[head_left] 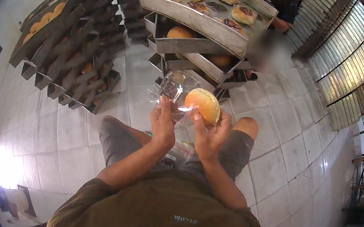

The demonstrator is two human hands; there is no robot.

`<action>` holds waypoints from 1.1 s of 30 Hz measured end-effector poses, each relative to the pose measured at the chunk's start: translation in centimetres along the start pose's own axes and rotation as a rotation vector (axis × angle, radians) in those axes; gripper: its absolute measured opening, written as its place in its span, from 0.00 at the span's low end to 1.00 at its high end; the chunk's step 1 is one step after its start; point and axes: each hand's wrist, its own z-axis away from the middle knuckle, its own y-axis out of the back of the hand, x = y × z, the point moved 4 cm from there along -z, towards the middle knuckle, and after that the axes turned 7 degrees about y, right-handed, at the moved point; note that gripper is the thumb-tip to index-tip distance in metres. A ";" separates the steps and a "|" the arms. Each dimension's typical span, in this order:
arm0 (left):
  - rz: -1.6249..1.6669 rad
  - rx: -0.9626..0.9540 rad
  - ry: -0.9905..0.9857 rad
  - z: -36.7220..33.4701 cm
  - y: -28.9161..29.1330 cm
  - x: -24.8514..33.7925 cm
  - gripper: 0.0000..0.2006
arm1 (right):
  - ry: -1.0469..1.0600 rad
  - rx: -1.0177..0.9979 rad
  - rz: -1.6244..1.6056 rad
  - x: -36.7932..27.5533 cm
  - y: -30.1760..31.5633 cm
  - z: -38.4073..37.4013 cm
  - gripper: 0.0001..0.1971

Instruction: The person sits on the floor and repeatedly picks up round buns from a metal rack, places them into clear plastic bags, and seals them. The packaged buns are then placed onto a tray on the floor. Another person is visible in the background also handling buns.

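My right hand [210,133] grips a round golden bun [203,105] from below, thumb on its near face. A clear plastic bag [177,87] is pinched in my left hand [163,122], its mouth close to the bun's left side. The bun is outside the bag, as far as I can see. In front of both hands rises a stack of metal trays. On the top tray [190,12] lie several buns, most in clear wrappers, such as a wrapped bun [243,15] with a dark swirl.
Tall stacks of dark trays [68,52] with more buns [47,17] stand at the left on the tiled floor [281,131]. Behind the top tray, at the far right, is another person [279,4]. Packaging [181,152] lies in my lap. Corrugated metal sheeting [355,58] lines the right.
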 end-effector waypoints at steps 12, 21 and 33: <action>-0.322 -0.348 0.116 3.8 0.3 1.8 0.30 | -1.039 0.004 -0.869 -2.1 2.4 1.2 0.21; 0.258 -0.182 0.488 4.2 5.6 -1.8 0.33 | 0.064 -0.761 0.506 -3.0 -1.3 5.7 0.23; -1.024 -0.377 0.587 5.4 6.5 0.7 0.29 | 0.089 -0.778 0.904 2.3 1.5 2.2 0.09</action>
